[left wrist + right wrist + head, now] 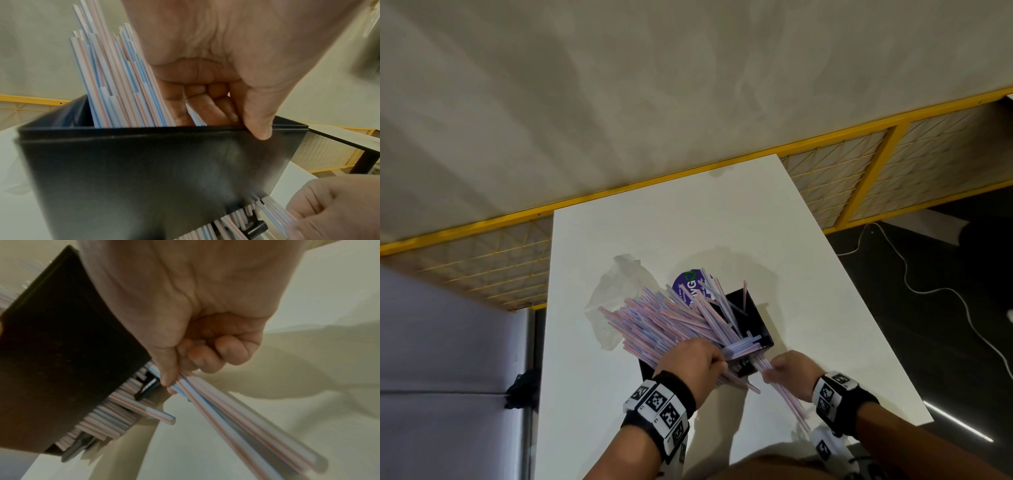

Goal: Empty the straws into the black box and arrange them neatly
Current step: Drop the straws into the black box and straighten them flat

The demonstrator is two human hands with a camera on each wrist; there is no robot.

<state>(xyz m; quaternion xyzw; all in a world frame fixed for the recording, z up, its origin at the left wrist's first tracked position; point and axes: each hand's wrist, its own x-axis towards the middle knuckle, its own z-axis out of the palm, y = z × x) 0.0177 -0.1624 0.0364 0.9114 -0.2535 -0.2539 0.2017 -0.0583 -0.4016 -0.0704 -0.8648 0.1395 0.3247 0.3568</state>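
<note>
A black box (753, 315) (144, 170) (61, 353) stands on the white table (654, 226). Pink-and-blue striped straws (671, 318) (115, 91) fan out of its open top toward the left. My left hand (690, 356) (232, 120) grips the near rim, fingers inside against the straws and thumb on the outer wall. More straw ends (123, 415) poke out of a slot at the box's base. My right hand (782, 368) (180, 371) (329, 211) pinches several straws (787, 397) (236, 418), which slant down toward me at that slot.
A crumpled clear plastic bag (619, 284) with a purple label (686, 284) lies behind and left of the box. A yellow mesh fence (842, 178) runs past the table's far edge. A white cable (914, 284) trails on the dark floor at right.
</note>
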